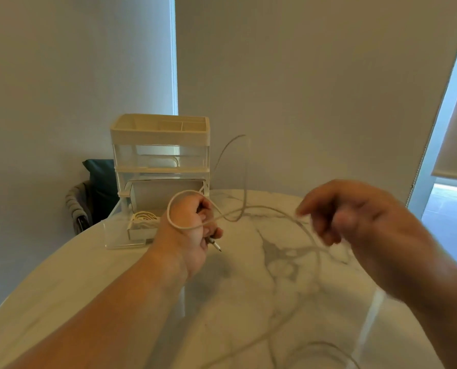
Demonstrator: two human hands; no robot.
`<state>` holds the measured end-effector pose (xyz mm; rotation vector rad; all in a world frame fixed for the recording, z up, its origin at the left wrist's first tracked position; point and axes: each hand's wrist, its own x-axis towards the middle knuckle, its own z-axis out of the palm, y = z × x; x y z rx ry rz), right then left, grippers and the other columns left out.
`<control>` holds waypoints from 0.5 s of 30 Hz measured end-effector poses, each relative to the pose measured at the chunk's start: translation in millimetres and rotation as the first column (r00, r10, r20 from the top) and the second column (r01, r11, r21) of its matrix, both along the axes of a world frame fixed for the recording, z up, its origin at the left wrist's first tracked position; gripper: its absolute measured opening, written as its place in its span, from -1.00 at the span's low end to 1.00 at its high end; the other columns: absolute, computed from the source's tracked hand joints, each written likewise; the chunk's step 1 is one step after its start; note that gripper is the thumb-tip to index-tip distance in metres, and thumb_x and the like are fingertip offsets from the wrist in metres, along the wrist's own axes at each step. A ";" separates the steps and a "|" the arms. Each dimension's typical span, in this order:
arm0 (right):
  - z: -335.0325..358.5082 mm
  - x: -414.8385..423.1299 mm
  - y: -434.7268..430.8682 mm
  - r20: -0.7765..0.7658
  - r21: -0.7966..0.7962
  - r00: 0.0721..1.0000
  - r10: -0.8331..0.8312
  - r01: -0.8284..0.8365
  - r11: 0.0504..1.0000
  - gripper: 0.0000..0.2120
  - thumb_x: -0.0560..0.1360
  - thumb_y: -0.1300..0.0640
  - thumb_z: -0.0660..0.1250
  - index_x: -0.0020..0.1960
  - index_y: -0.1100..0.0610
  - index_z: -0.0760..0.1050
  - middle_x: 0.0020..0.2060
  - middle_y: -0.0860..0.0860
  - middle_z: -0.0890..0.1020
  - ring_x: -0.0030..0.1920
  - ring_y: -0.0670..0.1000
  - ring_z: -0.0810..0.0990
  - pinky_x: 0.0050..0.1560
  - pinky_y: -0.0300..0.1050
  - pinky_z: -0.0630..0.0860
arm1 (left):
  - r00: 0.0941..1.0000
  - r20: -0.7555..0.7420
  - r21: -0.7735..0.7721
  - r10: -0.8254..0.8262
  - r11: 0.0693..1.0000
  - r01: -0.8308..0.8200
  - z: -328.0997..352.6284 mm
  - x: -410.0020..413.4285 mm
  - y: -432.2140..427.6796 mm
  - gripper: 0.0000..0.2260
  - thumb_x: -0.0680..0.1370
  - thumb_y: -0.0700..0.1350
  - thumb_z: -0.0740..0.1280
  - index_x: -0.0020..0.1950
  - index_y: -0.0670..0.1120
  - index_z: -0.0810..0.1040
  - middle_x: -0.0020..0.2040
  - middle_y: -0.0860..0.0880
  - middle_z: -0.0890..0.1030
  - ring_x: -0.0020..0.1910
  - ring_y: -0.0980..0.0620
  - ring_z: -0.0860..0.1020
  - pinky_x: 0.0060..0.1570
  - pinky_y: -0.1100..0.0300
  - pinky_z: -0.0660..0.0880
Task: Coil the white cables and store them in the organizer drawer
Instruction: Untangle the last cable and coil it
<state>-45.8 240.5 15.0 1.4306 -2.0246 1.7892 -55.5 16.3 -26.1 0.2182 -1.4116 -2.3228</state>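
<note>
The organizer [160, 145] stood at the far left of the marble surface [248, 294], its bottom drawer [115, 235] pulled out with one coiled cable [143, 217] already lying inside. Just right of the drawer, the left hand [190, 225] gripped the white cable [264, 207] near its plug [216, 246], fingers closed round it, with a single loop lying round the hand. The loop was loose and could slip off the hand if tension dropped. Further right, the cable rose in a free arc and trailed across the surface toward the near edge, where the slack could snag, kink or slide off. The right hand [355, 214] was motion-blurred, fingers curled beside the cable; whether they pinched it could not be told. An unguided run would likely produce uneven turns too wide for the drawer.
</note>
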 end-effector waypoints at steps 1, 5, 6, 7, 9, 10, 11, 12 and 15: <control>-1.3 6.8 -9.9 -0.092 0.269 0.996 -0.015 0.040 0.962 -0.59 0.26 -0.43 0.45 -0.19 -0.10 0.69 -0.41 -0.05 0.58 -0.38 -0.11 0.49 -0.34 -0.30 0.44 | 1.000 0.007 -0.021 -0.002 1.000 0.002 -0.8 -0.4 0.6 -0.71 0.57 -0.24 0.09 -0.35 -0.06 0.32 -0.54 0.03 0.17 -0.57 0.08 0.14 -0.51 0.22 0.36; -18.9 20.7 -36.2 -0.248 0.843 0.969 -0.013 0.222 0.490 -0.50 0.13 -0.67 0.22 -0.22 -0.33 0.58 -0.23 -0.17 0.64 -0.20 -0.18 0.60 -0.16 -0.23 0.54 | 0.996 0.081 -0.047 0.026 0.999 -0.022 -3.8 -3.0 0.4 -0.73 0.62 -0.17 0.12 -0.28 -0.07 0.40 -0.53 0.03 0.25 -0.54 0.07 0.23 -0.49 0.21 0.38; -20.3 24.2 -33.5 -0.290 0.798 0.957 0.000 0.242 0.552 -0.42 0.17 -0.65 0.20 -0.09 -0.24 0.56 -0.18 -0.16 0.61 -0.17 -0.18 0.58 -0.13 -0.20 0.54 | 0.995 0.088 -0.042 0.039 0.998 -0.036 -3.7 -3.5 0.4 -0.72 0.63 -0.16 0.12 -0.28 -0.07 0.41 -0.54 0.04 0.27 -0.53 0.07 0.23 -0.45 0.19 0.36; -20.6 24.6 -28.4 -0.278 0.718 0.960 -0.036 0.233 0.656 -0.40 0.23 -0.61 0.22 -0.09 -0.13 0.55 -0.23 -0.14 0.58 -0.22 -0.17 0.55 -0.16 -0.18 0.53 | 0.995 0.083 -0.042 0.049 0.998 -0.046 -3.3 -3.2 0.3 -0.71 0.63 -0.17 0.12 -0.29 -0.07 0.41 -0.54 0.04 0.27 -0.54 0.07 0.22 -0.42 0.17 0.34; -22.4 8.5 -14.7 -0.178 0.526 0.957 -0.230 0.290 0.800 -0.54 0.33 -0.42 0.35 -0.24 -0.01 0.53 -0.42 -0.11 0.53 -0.40 -0.18 0.46 -0.33 -0.22 0.44 | 0.997 0.059 -0.072 0.041 0.997 -0.037 -2.1 -1.1 -0.8 -0.70 0.63 -0.21 0.12 -0.30 -0.09 0.39 -0.51 0.01 0.22 -0.58 0.09 0.18 -0.38 0.16 0.34; -26.8 -9.9 -11.6 -0.127 0.481 0.923 -0.362 0.377 0.792 -0.66 0.40 -0.26 0.41 -0.27 0.01 0.54 -0.47 -0.12 0.51 -0.45 -0.19 0.42 -0.39 -0.26 0.39 | 0.998 0.053 -0.090 0.035 0.996 -0.030 -2.0 0.3 -2.5 -0.70 0.63 -0.21 0.11 -0.31 -0.09 0.39 -0.49 0.00 0.21 -0.58 0.09 0.18 -0.36 0.14 0.34; -30.8 -29.0 -4.1 -0.101 0.477 0.878 -0.469 0.456 0.751 -0.76 0.46 -0.09 0.43 -0.28 0.03 0.57 -0.48 -0.12 0.52 -0.47 -0.19 0.41 -0.41 -0.29 0.37 | 0.998 0.052 -0.096 0.033 0.995 -0.028 -1.5 1.4 -4.4 -0.69 0.64 -0.19 0.12 -0.31 -0.09 0.40 -0.48 0.01 0.21 -0.57 0.09 0.19 -0.33 0.12 0.35; -35.6 -48.2 3.3 -0.096 0.511 0.827 -0.554 0.518 0.685 -0.83 0.49 0.05 0.41 -0.26 0.03 0.59 -0.45 -0.12 0.55 -0.46 -0.17 0.44 -0.41 -0.31 0.37 | 0.998 0.050 -0.092 0.037 0.995 -0.032 -1.4 1.9 -7.3 -0.69 0.65 -0.18 0.12 -0.30 -0.09 0.41 -0.49 0.02 0.23 -0.57 0.09 0.20 -0.32 0.10 0.35; -57.6 -88.8 26.5 -0.116 0.645 0.736 -0.667 0.566 0.513 -0.77 0.51 0.26 0.31 -0.15 -0.05 0.59 -0.25 -0.05 0.61 -0.26 -0.07 0.56 -0.31 -0.26 0.39 | 0.998 0.031 -0.044 0.059 0.997 -0.057 0.4 0.6 -15.3 -0.72 0.65 -0.17 0.12 -0.26 -0.09 0.40 -0.50 0.03 0.24 -0.57 0.08 0.20 -0.34 0.10 0.34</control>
